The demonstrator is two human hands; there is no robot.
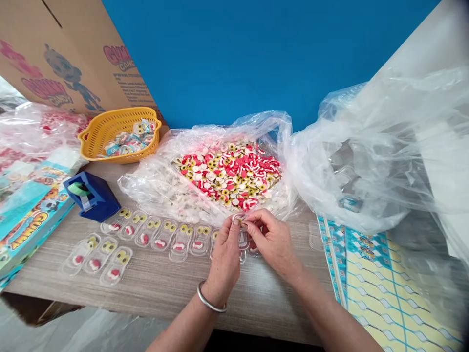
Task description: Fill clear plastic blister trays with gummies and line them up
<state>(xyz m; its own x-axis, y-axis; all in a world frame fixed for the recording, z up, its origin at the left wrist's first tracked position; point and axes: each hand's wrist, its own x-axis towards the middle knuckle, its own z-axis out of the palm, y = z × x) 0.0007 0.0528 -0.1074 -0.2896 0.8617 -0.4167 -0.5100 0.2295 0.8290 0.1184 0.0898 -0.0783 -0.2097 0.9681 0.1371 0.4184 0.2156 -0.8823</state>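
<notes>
My left hand (227, 249), with a silver bangle on its wrist, is closed in a pinch at the near edge of the candy bag. A small white-edged gummy candy (237, 216) shows at its fingertips. My right hand (273, 239) meets it there, thumb and fingers pinched on the same spot; a bit of yellow shows between them. Under and beside both hands lie clear plastic blister trays (244, 239), partly hidden. Just beyond is an open clear bag (146, 188) heaped with red-and-white lips-like gummies and yellow eye gummies (227, 176).
Several blister trays (181, 242) with eyes and red gummies line the table's left half. A blue tape dispenser (98, 198), yellow basket (120, 117) of packed candies and printed box (40, 215) stand left. Clear plastic bags (359, 181) and printed sheets (370, 283) lie right. A blue panel (234, 58) rises behind.
</notes>
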